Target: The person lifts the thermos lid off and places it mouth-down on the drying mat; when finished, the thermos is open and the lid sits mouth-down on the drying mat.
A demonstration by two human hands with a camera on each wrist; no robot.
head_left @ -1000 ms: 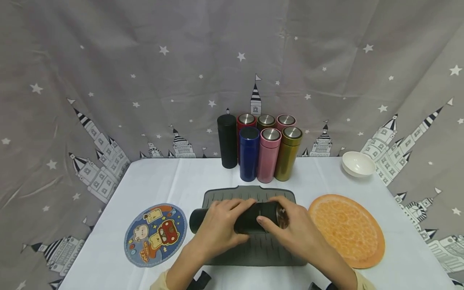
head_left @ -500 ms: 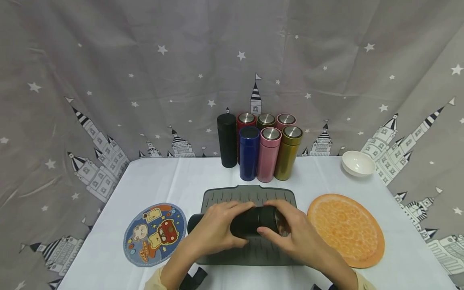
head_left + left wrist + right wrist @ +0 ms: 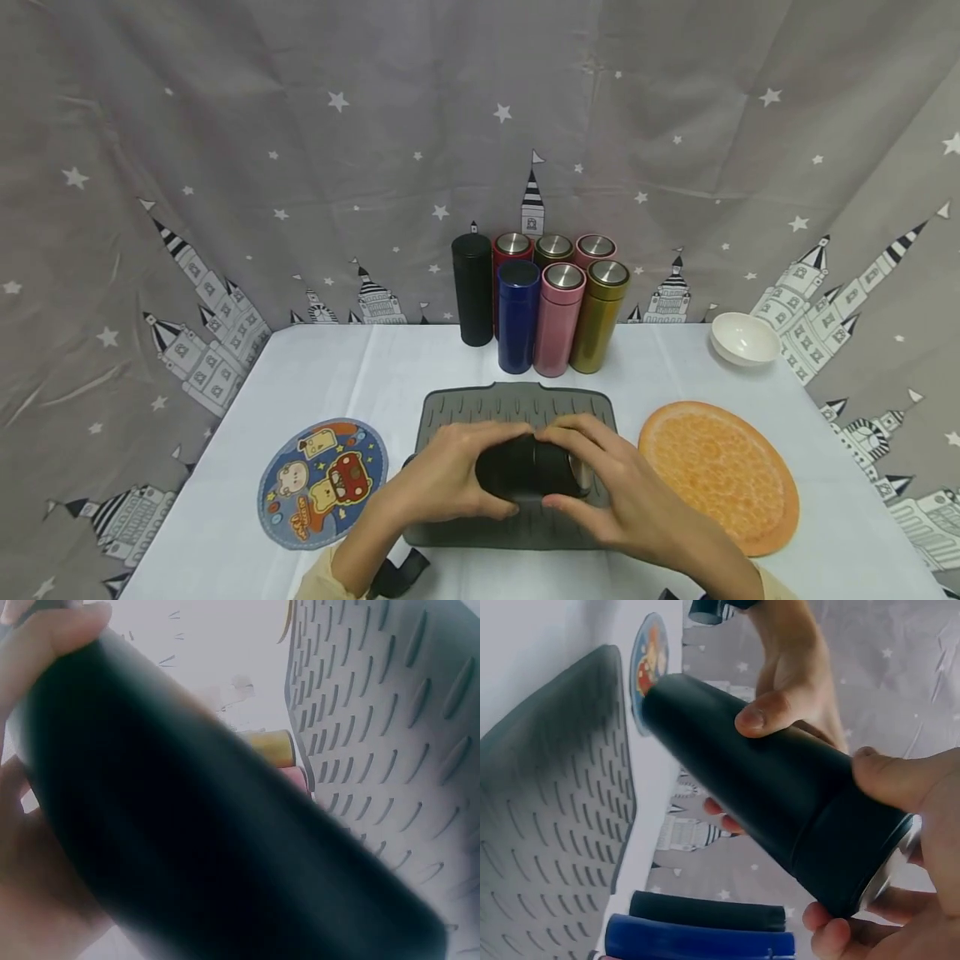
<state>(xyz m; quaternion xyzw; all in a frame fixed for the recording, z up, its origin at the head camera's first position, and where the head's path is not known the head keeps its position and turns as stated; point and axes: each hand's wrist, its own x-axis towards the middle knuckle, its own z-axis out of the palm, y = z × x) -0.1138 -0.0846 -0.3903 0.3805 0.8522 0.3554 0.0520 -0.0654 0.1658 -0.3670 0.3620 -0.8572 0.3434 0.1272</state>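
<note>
A black thermos bottle [image 3: 517, 468] lies sideways in both hands, above a grey-green ridged mat [image 3: 517, 404]. My left hand [image 3: 442, 475] grips its body, thumb on the near side and fingers over the far side. The right hand [image 3: 626, 492] holds the lid end, thumb and fingers around the black lid [image 3: 855, 847] and its silvery top [image 3: 889, 877]. In the right wrist view a seam between lid and body shows, with no gap visible. The left wrist view is mostly filled by the blurred bottle body [image 3: 202, 802]. My left forearm and hand hide much of its base end.
Behind the mat several upright thermoses stand together, including a black one [image 3: 472, 292], a blue one [image 3: 517, 321], a pink one [image 3: 558, 325] and a gold one [image 3: 598, 321]. A cartoon round mat [image 3: 322, 483] lies left, an orange round mat [image 3: 718, 475] right, and a white bowl [image 3: 745, 337] back right.
The thermos has turned so that its base end is mostly hidden behind the left hand and its lid end sits slightly lower. My right fingers have shifted around the lid; both hands keep hold.
</note>
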